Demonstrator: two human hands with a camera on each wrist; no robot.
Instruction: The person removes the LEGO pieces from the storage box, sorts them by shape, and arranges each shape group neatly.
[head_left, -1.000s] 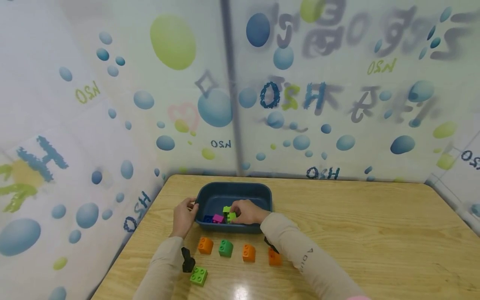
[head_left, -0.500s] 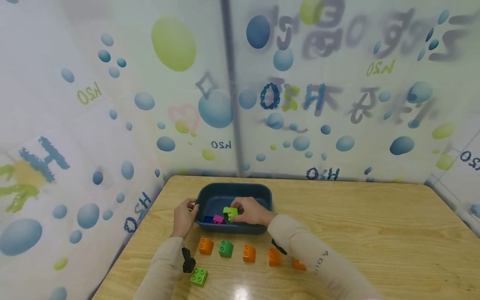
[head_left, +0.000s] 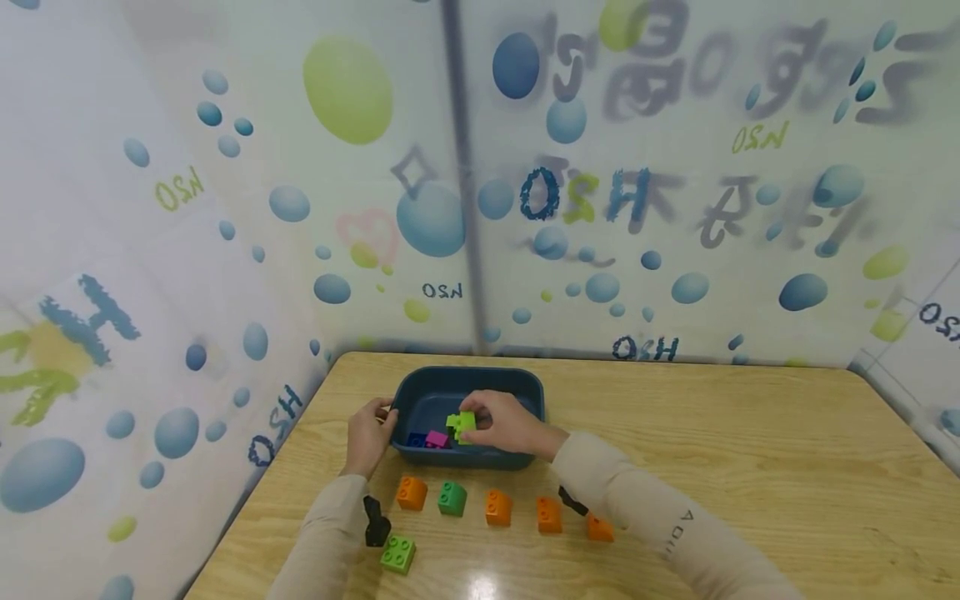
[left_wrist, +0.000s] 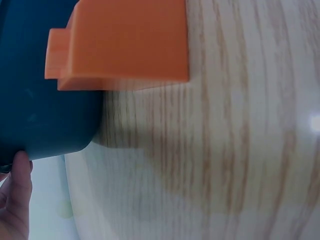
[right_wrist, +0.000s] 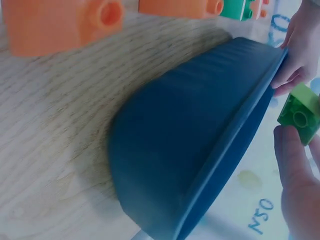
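Dark-blue bin (head_left: 472,457), rim held by left hand (head_left: 367,437). Lime-green building brick (head_left: 467,426), pinched in right hand (head_left: 506,425), slightly higher than a second ago; apparently off the bin's floor.

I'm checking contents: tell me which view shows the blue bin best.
Head view: it shows the blue bin from above, bricks inside. Right-wrist view shows mostly its outer side and rim; left-wrist view, only part.
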